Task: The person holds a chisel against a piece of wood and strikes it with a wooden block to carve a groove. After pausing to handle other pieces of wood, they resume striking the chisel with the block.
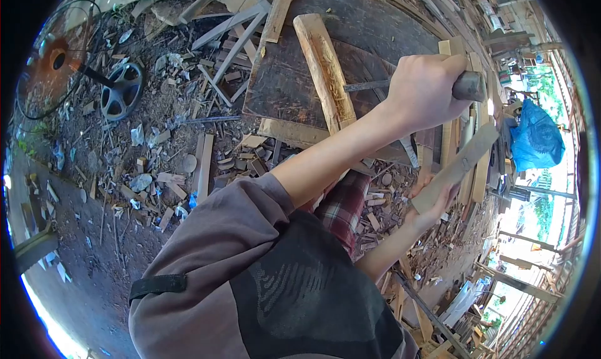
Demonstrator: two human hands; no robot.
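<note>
The left hand (426, 90) is gripping a chisel (375, 85) whose tip is biting the carved wooden piece (325, 68) lying along the dark board's (282, 83) middle, while the right hand (432, 205) is clasping a wooden mallet (460, 165), best swung squarely onto the handle.

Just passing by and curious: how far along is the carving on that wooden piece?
Partly done, I'd judge. The wooden piece already shows a rough gouged groove along its face. In hand: the left hand grips a chisel against it, and the right hand holds a wooden mallet. The near end still looks uncut.
</note>
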